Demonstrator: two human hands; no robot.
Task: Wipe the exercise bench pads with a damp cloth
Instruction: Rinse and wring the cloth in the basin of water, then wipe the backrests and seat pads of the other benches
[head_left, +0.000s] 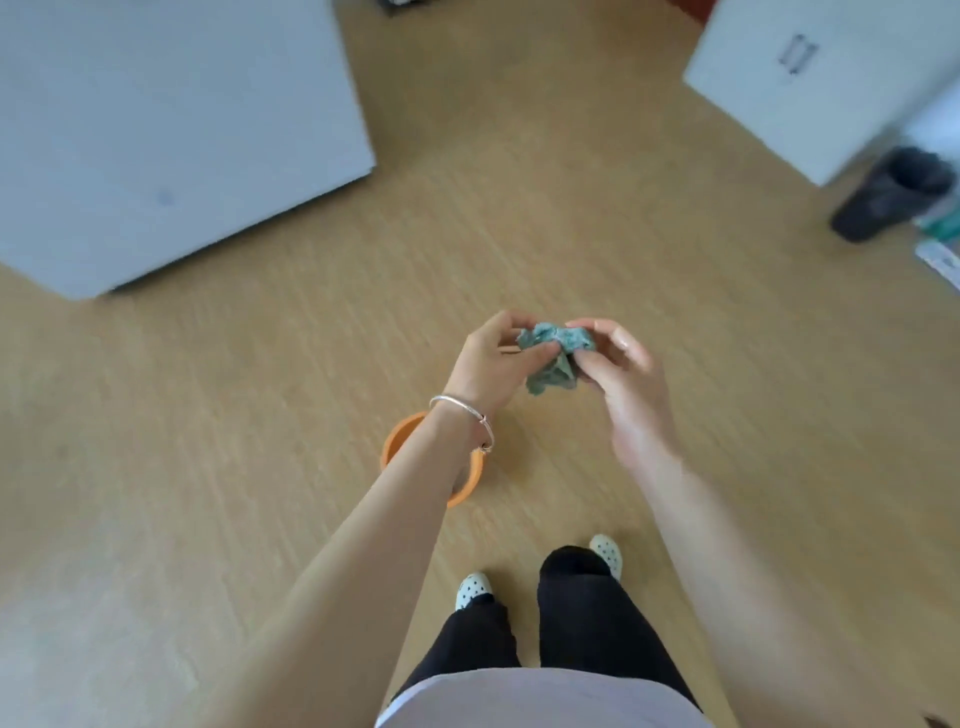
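Note:
A crumpled teal cloth (553, 356) is bunched between both hands in front of me, above the wooden floor. My left hand (493, 364), with a silver bangle on the wrist, pinches its left side. My right hand (621, 374) grips the right side with curled fingers; its fingers look wet. No exercise bench shows in this view.
An orange bowl (395, 441) stands on the floor under my left forearm. A white cabinet (156, 130) fills the upper left, another white unit (810, 78) the upper right. A black bin (893, 192) stands at the right edge. My feet (540, 571) are below.

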